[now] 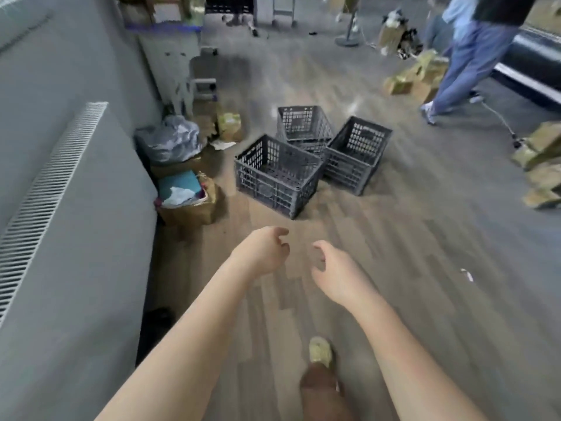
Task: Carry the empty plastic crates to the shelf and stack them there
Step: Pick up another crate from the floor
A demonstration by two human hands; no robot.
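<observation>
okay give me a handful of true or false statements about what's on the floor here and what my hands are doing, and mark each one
1. Three dark grey perforated plastic crates sit clustered on the wood-look floor. True: the nearest crate, the far crate and the right crate.
2. The left hand grips a crate rim. False: it is open and empty, short of the crates.
3. The right hand holds nothing. True.
4. The crates are stacked on each other. False: they stand side by side.
5. The nearest crate is full of boxes. False: it looks empty.
6. An open cardboard box of mixed items sits by the grey wall. True.
</observation>
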